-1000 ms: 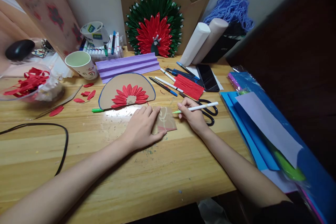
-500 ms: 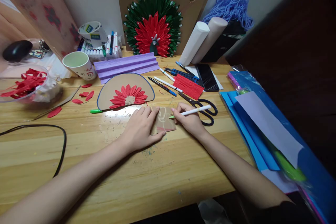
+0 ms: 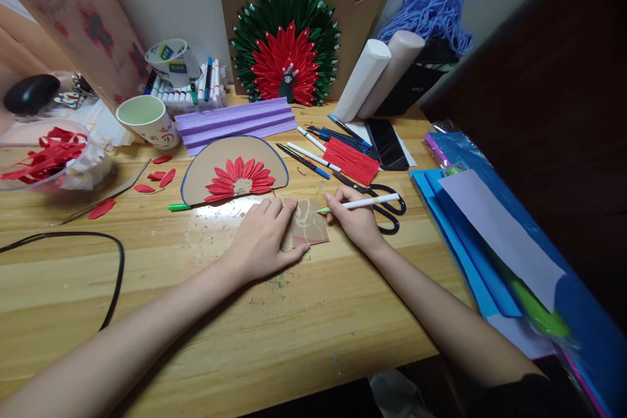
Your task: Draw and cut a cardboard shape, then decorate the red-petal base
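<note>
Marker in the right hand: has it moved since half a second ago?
Yes: the white marker has shifted slightly right, its back end now farther across the scissors.

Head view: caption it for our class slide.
Left hand rests on a small card; right hand holds a green-tipped marker.

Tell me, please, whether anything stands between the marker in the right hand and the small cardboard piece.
Nothing visible does: the green-tipped marker in the right hand has its tip over the right part of the cardboard piece. The left hand covers its left part, and the scissors lie off to the right.
</note>
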The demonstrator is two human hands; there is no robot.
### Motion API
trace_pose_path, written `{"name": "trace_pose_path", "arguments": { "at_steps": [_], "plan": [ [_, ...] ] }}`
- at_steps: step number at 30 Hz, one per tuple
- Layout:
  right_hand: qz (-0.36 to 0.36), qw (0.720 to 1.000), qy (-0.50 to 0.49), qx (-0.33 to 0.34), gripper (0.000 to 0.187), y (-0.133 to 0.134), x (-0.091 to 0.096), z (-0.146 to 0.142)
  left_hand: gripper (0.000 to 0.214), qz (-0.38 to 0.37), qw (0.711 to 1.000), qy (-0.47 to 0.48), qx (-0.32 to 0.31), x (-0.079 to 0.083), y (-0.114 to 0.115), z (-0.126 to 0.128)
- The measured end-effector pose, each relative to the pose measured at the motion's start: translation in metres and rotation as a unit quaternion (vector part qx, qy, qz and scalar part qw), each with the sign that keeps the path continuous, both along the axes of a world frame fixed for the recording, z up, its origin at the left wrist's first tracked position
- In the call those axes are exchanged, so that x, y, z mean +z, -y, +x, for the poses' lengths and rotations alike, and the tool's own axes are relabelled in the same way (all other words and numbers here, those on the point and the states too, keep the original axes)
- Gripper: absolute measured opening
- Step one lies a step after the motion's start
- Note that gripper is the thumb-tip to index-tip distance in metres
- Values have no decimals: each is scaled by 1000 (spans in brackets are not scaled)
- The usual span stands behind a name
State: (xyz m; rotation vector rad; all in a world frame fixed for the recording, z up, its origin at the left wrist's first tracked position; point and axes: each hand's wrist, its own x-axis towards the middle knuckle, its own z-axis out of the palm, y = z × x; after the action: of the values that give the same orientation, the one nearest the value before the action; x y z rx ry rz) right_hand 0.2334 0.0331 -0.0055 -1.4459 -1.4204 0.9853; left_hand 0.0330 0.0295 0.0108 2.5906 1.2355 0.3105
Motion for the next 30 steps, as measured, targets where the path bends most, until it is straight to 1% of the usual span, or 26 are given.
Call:
{"name": "trace_pose_path", "arguments": {
  "at_steps": [8,11,14,19,24,27,30],
  "plan": [
    [17,997,79,21,35,0,3,0,62,-8,1000,16,-1,1,0,0],
    [4,998,59,20,36,1,3,1,63,-7,1000,11,0,1,0,0],
    [4,999,38,15,33,1,3,0,63,-8,1000,8,-3,1,0,0],
    [21,996,85,22,34,0,4,-1,64,-10,1000,7,-3,0,0,-1],
    [13,997,73,27,33,0,3,2,63,-7,1000,7,-1,1,0,-1],
    [5,998,58,16,33,0,2,2,62,-7,1000,11,-1,1,0,0],
    [7,998,63,16,33,0,3,2,62,-6,1000,13,0,0,0,0]
  ]
}}
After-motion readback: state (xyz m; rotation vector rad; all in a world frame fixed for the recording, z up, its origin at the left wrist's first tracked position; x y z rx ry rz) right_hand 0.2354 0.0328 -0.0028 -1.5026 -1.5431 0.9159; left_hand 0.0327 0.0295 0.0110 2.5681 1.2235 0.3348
